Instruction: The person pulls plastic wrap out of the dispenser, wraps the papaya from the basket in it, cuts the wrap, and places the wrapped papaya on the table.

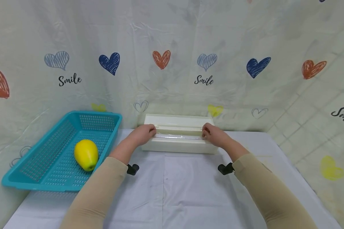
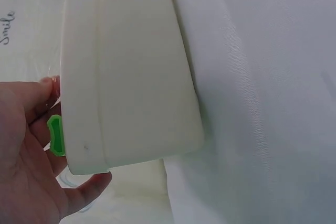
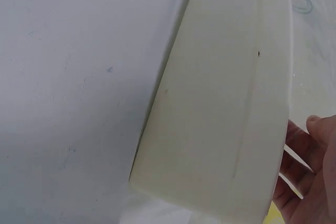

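A long cream-white cling film dispenser (image 1: 180,146) stands on the table with its lid (image 1: 179,120) raised at the back. Across its opening lies a strip of clear cling film (image 1: 177,137). My left hand (image 1: 144,133) is at the left end, pinching the film between thumb and finger. At the opposite end my right hand (image 1: 214,135) pinches the film, its fingers partly hidden behind the box wall in the right wrist view. A green plastic piece (image 2: 56,135) shows at the dispenser's edge beside my left fingers.
To the left stands a turquoise perforated basket (image 1: 43,140), holding a yellow fruit (image 1: 86,155). A white cloth (image 1: 172,187) covers the table. Behind the dispenser hangs a pale curtain (image 1: 177,28) printed with hearts. Dark wrist mounts (image 1: 132,169) stick out from both forearms.
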The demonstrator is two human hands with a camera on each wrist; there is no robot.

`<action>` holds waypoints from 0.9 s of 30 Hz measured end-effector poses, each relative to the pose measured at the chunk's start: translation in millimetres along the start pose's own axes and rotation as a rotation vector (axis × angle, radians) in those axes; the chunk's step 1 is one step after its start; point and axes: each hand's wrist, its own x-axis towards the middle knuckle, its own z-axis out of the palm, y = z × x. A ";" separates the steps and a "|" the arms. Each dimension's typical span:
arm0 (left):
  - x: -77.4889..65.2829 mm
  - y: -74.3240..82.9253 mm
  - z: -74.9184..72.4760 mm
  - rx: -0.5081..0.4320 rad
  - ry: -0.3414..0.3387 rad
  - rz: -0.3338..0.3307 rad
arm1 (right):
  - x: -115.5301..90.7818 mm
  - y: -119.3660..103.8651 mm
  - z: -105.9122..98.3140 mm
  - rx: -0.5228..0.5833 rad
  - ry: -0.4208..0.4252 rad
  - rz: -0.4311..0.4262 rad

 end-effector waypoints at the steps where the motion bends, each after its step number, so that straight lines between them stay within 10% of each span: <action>1: -0.6 -0.1 0.0 -0.007 0.002 -0.002 | -0.7 0.2 -0.9 0.021 -0.004 -0.004; 15: -3.2 -0.5 4.0 -0.058 -0.025 -0.029 | -4.9 -3.0 -8.0 -0.134 -0.105 -0.082; 27: -4.3 -3.0 7.4 -0.084 0.048 -0.062 | -5.4 6.2 -8.1 -0.249 0.079 -0.126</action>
